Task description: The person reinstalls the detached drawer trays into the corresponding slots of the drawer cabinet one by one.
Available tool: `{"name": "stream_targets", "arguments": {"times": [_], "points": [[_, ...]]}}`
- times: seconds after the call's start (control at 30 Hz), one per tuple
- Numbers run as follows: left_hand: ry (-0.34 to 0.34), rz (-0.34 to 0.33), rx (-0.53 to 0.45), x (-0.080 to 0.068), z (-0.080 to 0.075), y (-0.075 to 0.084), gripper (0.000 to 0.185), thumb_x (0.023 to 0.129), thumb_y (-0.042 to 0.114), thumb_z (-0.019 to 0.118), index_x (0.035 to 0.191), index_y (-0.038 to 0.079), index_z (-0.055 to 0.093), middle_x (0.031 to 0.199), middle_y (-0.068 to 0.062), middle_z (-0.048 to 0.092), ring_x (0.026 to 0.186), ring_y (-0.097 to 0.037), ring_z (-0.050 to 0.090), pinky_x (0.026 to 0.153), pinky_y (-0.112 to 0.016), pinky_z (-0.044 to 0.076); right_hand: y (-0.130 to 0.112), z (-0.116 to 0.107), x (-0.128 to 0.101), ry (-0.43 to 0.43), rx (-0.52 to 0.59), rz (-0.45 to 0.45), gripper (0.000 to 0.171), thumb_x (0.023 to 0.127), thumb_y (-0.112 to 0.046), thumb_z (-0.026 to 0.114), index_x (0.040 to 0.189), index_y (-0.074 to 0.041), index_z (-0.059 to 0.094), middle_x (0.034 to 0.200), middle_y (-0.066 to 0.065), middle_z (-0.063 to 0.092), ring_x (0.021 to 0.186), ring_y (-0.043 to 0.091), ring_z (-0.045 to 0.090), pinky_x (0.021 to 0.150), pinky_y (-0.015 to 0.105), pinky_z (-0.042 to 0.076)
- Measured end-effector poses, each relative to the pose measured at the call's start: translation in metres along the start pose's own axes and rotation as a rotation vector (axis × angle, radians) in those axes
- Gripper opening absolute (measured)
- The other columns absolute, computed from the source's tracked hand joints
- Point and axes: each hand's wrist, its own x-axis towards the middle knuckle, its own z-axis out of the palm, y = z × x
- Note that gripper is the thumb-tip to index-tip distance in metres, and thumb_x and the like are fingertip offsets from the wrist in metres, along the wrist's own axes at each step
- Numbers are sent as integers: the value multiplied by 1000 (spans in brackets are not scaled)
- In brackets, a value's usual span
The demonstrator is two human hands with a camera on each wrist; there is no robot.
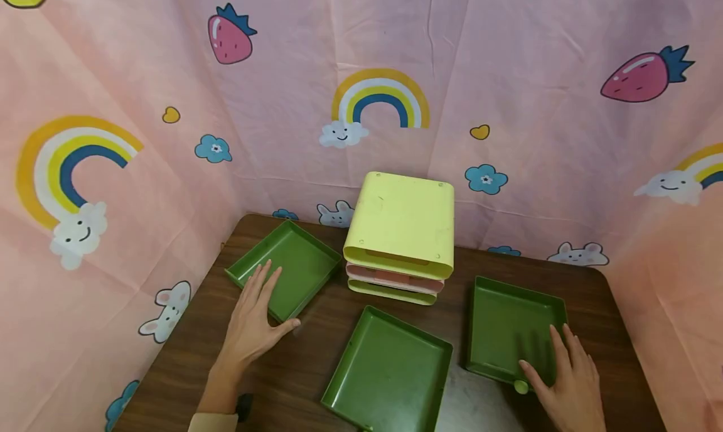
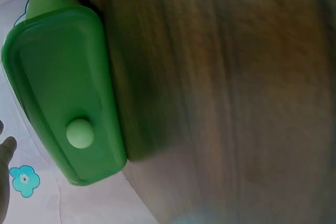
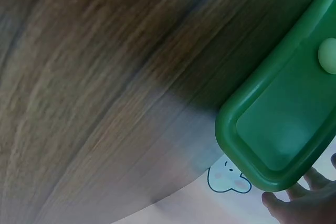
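Observation:
Three shallow green drawers lie on the table apart from a small cabinet (image 1: 401,221) with a yellow top and pink and yellow tiers. Over the near left side of the left drawer (image 1: 302,272) is my left hand (image 1: 251,322), fingers extended and thumb spread. My right hand (image 1: 570,382) is at the near right corner of the right drawer (image 1: 499,322), fingers spread, beside its pale green knob (image 1: 521,387). Whether either hand touches its drawer is unclear. The left wrist view shows a drawer front (image 2: 58,72) with a round knob (image 2: 80,133); fingertips (image 3: 299,190) appear beside another front (image 3: 283,124) in the right wrist view.
Between the hands, near the front, lies the middle green drawer (image 1: 392,375). All stand on a dark wood-grain table (image 1: 294,388). A pink patterned cloth (image 1: 282,105) hangs behind and along both sides, close to the table edges.

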Motion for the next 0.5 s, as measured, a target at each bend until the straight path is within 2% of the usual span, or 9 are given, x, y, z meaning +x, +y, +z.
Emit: {"name": "stream_targets", "arguments": {"times": [0.07, 0.17, 0.33, 0.5], "points": [[10, 7, -16, 2, 2, 0, 108, 77, 69, 72, 160, 18, 24, 166, -5, 13, 151, -33, 9, 119, -56, 12, 1, -1, 1, -2, -8, 1, 92, 86, -42, 77, 155, -3, 30, 153, 32, 28, 129, 60, 32, 100, 76, 21], [26, 9, -29, 5, 5, 0, 108, 76, 67, 74, 160, 19, 25, 166, -6, 15, 151, -32, 11, 114, -61, 20, 3, -1, 2, 3, -9, -2, 92, 86, -42, 76, 155, -4, 31, 153, 32, 28, 128, 60, 33, 99, 76, 22], [32, 11, -25, 13, 8, 1, 109, 75, 64, 77, 160, 21, 24, 165, -5, 17, 150, -33, 15, 105, -69, 29, 7, -3, 7, 28, -1, -16, 91, 83, -39, 80, 153, -1, 35, 151, 34, 31, 121, 62, 38, 91, 75, 28], [42, 38, -60, 23, 12, 5, 106, 78, 72, 69, 160, 22, 24, 165, -5, 17, 149, -33, 20, 101, -70, 33, 11, -5, 13, 7, 5, 16, 91, 85, -40, 77, 154, 0, 32, 153, 34, 27, 117, 63, 38, 90, 74, 28]]}}
